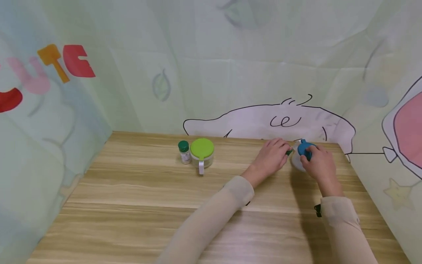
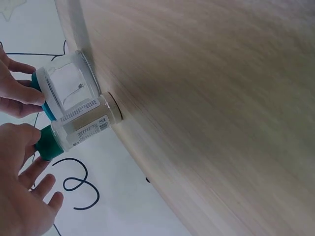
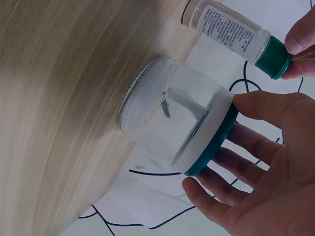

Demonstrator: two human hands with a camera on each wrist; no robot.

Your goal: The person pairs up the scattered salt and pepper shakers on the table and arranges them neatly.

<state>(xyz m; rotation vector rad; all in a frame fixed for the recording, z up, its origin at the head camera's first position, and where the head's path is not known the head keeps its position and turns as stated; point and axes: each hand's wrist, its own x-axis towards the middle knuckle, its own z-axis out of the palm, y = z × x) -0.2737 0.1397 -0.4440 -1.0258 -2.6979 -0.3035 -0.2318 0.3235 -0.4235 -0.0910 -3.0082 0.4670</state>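
Near the back right of the table, my left hand [image 1: 271, 157] pinches the green cap [image 2: 48, 143] of a small clear seasoning bottle [image 2: 88, 123]. The bottle is labelled and holds pale brown contents. Right beside it is a clear jar [image 3: 147, 110] with a blue lid [image 1: 304, 148]. My right hand [image 1: 321, 165] grips that lid from above with thumb and fingers. Both containers are upright, their bases at the table surface. In the head view, the left hand hides most of the bottle.
Further left stand another green-capped seasoning bottle [image 1: 184, 152] and a clear jar with a lime-green lid [image 1: 202, 147] and a pale handle. The wooden table [image 1: 148, 205] meets a printed cloth backdrop [image 1: 138, 73] behind and at the sides.
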